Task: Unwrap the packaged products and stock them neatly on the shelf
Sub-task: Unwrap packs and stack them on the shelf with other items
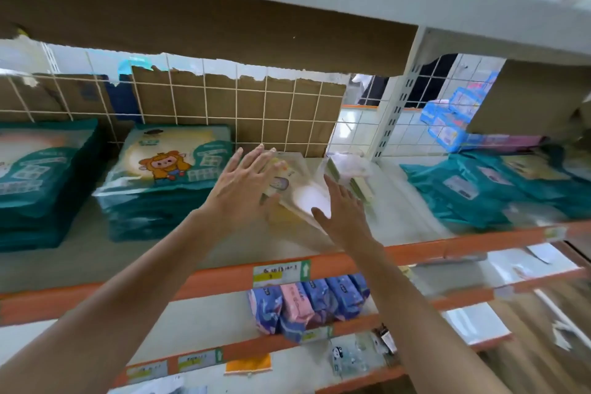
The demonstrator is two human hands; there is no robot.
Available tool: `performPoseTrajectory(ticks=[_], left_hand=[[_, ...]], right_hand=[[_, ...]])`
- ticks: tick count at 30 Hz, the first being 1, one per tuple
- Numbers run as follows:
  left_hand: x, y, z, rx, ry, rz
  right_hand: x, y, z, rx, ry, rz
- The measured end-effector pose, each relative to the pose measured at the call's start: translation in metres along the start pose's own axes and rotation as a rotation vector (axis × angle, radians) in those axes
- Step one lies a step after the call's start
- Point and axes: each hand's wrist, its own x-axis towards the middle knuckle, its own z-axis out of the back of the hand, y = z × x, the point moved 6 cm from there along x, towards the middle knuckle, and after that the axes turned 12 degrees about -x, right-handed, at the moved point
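Nearest the viewer, on a lower shelf, a row of blue and pink soft plastic packs (307, 301) stands on edge behind an orange front rail. Above it, a green and white price label (277, 272) is fixed to the orange rail of the pale grey middle shelf (412, 233). Both bare forearms reach over this rail. The left hand (244, 184) is open, with its fingers straight and spread wide, and is laid over the left part of a flat cream-coloured product packet (299, 182). The right hand (343, 213) is also open, with its fingers straight and close together, at the packet's near right edge. Neither hand curls round anything. The packet lies tilted on the middle shelf, between the two hands; motion blur prevents judging how firm the contact is. Just right of it lies crumpled clear plastic wrap (351, 166) over some pale green flat packs. To the left sits a neat stack of teal packets with a cartoon animal print (169, 176), and a second teal stack (41, 182) sits further left. To the right, loose teal packets (473, 189) lie overlapping. At the far side, a white wire grid (262, 105) backs the shelf, with torn brown cardboard (224, 96) behind it.
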Motion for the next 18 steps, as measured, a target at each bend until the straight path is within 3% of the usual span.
performPoseTrajectory(ticks=[5,12,18], left_hand=[[0.013,-0.022,-0.042,0.08,0.003,0.042],[-0.017,-0.021,-0.075,0.045,0.032,0.323],[-0.038,-0.01,-0.08,-0.038,0.021,0.452]], right_hand=[[0.013,-0.033,-0.015,0.047,0.108,0.118],[0.009,-0.04,-0.039,0.117,0.224,0.277],[0.007,-0.028,-0.034,0.007,0.12,0.328]])
